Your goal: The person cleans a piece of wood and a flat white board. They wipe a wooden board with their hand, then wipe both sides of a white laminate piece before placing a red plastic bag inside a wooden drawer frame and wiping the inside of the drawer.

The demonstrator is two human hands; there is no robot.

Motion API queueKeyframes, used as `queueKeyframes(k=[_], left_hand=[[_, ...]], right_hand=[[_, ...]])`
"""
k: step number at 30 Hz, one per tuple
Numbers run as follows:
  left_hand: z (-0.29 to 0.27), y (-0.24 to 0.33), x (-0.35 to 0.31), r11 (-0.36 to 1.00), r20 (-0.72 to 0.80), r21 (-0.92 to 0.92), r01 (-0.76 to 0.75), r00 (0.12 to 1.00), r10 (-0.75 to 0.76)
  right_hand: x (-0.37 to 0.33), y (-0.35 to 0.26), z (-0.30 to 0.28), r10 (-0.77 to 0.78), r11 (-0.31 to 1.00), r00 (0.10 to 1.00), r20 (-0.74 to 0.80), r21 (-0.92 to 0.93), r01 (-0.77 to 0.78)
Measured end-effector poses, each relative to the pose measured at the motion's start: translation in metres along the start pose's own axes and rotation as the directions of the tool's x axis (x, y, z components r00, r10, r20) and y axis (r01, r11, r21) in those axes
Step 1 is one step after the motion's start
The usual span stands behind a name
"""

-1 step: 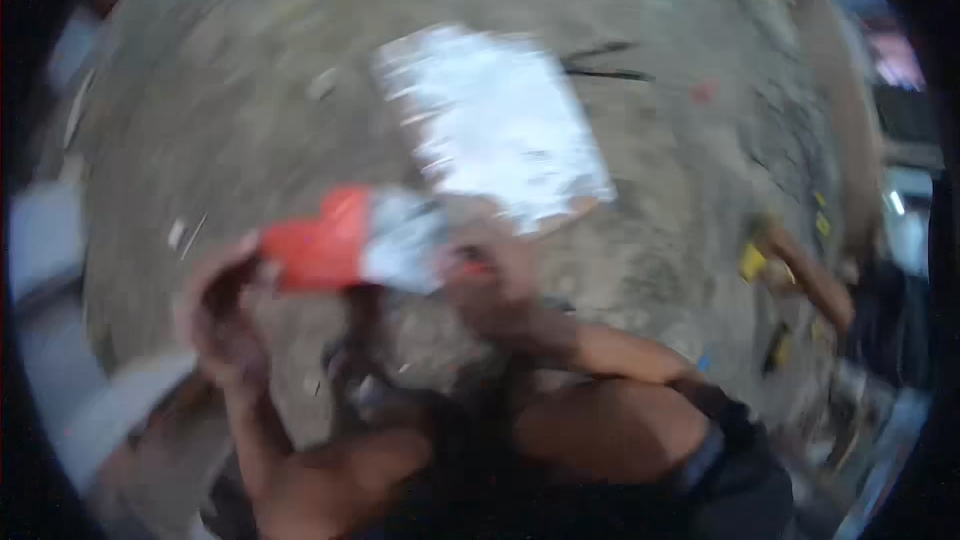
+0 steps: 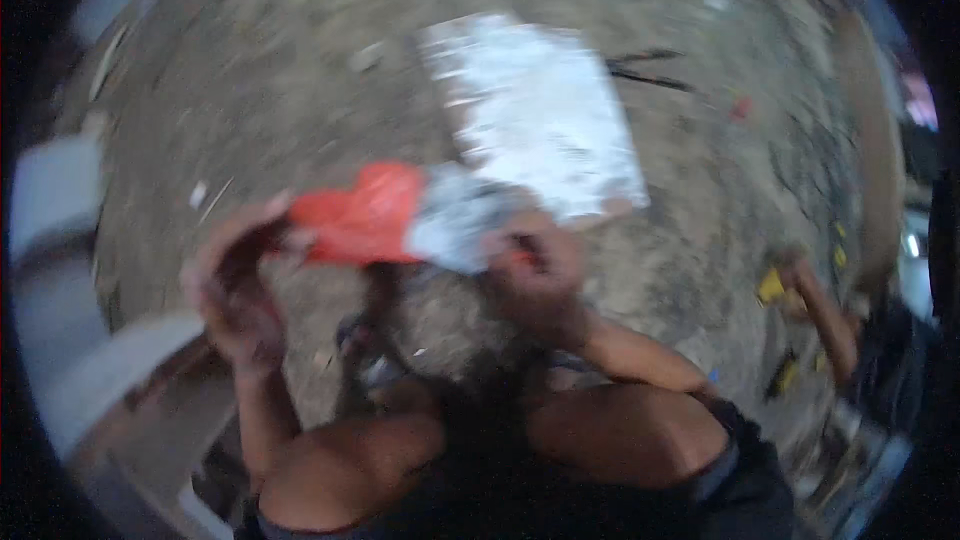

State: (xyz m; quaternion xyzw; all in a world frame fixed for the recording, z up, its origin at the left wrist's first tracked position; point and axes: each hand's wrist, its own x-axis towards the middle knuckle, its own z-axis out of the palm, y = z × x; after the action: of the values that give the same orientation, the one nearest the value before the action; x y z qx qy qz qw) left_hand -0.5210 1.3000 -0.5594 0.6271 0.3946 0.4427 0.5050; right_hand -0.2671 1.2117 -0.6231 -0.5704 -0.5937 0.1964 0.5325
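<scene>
A limp red-and-silver plastic packet is stretched between my hands, above the ground and in front of my knees. My left hand has its fingers closed at the red end. At the silver end my right hand is closed in a grip, and a bit of red shows between its fingers. Blur hides the exact fingertips and any print. Just beyond my right hand, a crinkled shiny silver sheet lies on the ground, with some brownish board showing at its near edge.
Beside the sheet lies a dark thin forked tool. At the right, another person's hand holds something yellow. Pale blocks stand along the left. Small scraps dot the bare earth.
The whole view has shifted, so the sheet, packet and hands appear a little farther right. Both hands keep the same grip on the packet.
</scene>
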Motion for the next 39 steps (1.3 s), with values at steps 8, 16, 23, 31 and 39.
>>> queueKeyframes(k=[8, 16, 23, 31, 39], left_hand=[[-0.006, 0.026, -0.003, 0.991, -0.047, -0.031, 0.128, 0.991, -0.129], [0.007, 0.018, -0.005, 0.988, 0.036, 0.007, 0.155, 0.987, -0.155], [0.015, -0.014, -0.011, 0.964, 0.162, 0.249, -0.093, 0.985, 0.053], [0.085, -0.063, -0.016, 0.707, 0.516, 0.623, -0.336, 0.856, -0.048], [0.047, -0.095, -0.022, 0.781, 0.221, 0.567, -0.261, 0.962, 0.160]], right_hand=[[0.010, -0.008, 0.025, -0.205, 0.979, 0.978, -0.021, 0.013, 0.205], [0.010, -0.010, 0.015, -0.218, 0.965, 0.929, 0.299, -0.074, 0.251], [0.006, -0.009, 0.018, -0.039, 0.987, 0.999, 0.021, 0.155, 0.035], [0.008, 0.003, 0.003, 0.180, 0.931, 0.977, 0.115, 0.299, -0.207], [0.014, 0.072, -0.031, 0.561, 0.797, 0.825, -0.077, -0.221, -0.562]])
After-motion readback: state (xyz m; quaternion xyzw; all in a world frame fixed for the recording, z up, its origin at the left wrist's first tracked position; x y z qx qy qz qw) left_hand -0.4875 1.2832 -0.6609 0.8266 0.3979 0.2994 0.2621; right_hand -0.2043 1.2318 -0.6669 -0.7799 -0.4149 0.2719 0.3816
